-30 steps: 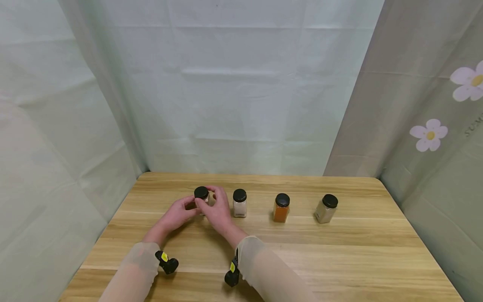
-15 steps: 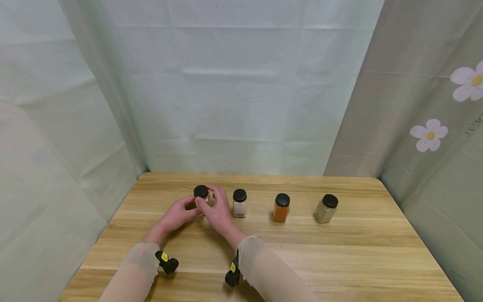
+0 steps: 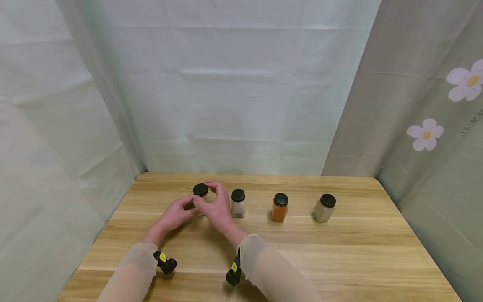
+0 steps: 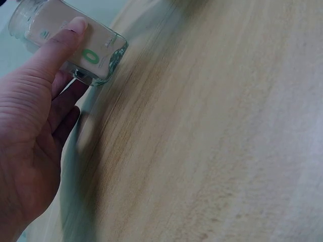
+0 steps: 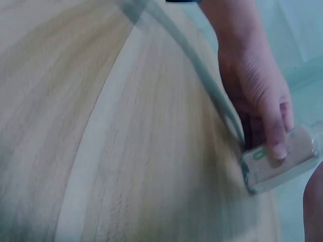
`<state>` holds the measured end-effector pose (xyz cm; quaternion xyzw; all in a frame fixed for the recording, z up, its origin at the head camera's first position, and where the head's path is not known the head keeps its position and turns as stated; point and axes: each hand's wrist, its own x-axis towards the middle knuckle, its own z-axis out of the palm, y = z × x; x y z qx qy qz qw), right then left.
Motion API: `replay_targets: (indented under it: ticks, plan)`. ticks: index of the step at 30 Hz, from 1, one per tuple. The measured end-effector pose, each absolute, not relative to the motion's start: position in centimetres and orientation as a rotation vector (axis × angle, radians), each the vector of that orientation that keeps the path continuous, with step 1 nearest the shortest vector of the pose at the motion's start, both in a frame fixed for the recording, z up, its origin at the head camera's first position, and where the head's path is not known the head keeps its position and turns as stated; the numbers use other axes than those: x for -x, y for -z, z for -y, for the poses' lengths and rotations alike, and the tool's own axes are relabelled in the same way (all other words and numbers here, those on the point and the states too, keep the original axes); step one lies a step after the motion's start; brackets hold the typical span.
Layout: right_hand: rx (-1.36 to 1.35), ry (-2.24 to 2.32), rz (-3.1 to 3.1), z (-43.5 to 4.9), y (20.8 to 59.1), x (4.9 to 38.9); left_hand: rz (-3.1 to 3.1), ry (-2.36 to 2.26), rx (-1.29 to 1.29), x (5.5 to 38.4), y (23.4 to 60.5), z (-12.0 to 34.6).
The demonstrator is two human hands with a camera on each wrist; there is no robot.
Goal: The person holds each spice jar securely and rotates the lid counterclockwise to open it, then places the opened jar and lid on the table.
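Note:
At the left end of the row, my left hand [image 3: 179,214] grips a square glass jar [image 4: 98,38] of pale beige powder, its thumb lying across the printed side. Above that jar, my right hand [image 3: 219,208] pinches a black lid [image 3: 200,189] between thumb and fingers. The left wrist view shows the jar's clear neck with no lid on it. In the right wrist view the left hand's thumb presses the jar, while only part of the right hand [image 5: 314,206] shows at the edge. From the head, the fingers cover most of the jar body.
To the right stand a lidded jar of whitish contents [image 3: 238,207], a jar of orange powder [image 3: 279,213] and a jar of beige-grey powder [image 3: 323,212]. They rest on a wood-grain table [image 3: 339,260]. Pale curtains [image 3: 241,105] hang behind and at both sides.
The black lid and my right fingertips have risen slightly over the jar. My left hand stays nearly still. The whole head view has shifted a little.

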<state>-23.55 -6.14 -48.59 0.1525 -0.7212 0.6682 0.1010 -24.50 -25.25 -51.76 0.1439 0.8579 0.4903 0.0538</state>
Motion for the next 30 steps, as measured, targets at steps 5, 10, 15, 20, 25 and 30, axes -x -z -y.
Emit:
replay_targets:
  ticks: [5,10,15,20,25,30]
  plan:
    - [-0.495,-2.019,2.061,6.2,47.8,23.0,-2.597,-1.507,-0.463,24.6,51.7,25.2]
    - [-0.499,-1.993,2.057,6.1,47.0,22.4,-2.593,-1.519,-0.431,24.5,51.6,25.2]
    - [-0.552,-1.929,2.125,5.5,46.1,21.4,-2.618,-1.518,-0.423,24.5,51.8,25.3]
    - [-0.676,-1.838,2.16,4.9,45.6,20.6,-2.636,-1.522,-0.418,24.4,52.1,25.5]
    - [-0.811,-1.716,2.158,4.3,45.5,20.1,-2.622,-1.538,-0.394,24.6,52.0,25.4]
    - [-0.915,-1.591,2.163,3.7,45.3,19.6,-2.622,-1.532,-0.4,24.7,51.8,25.2]
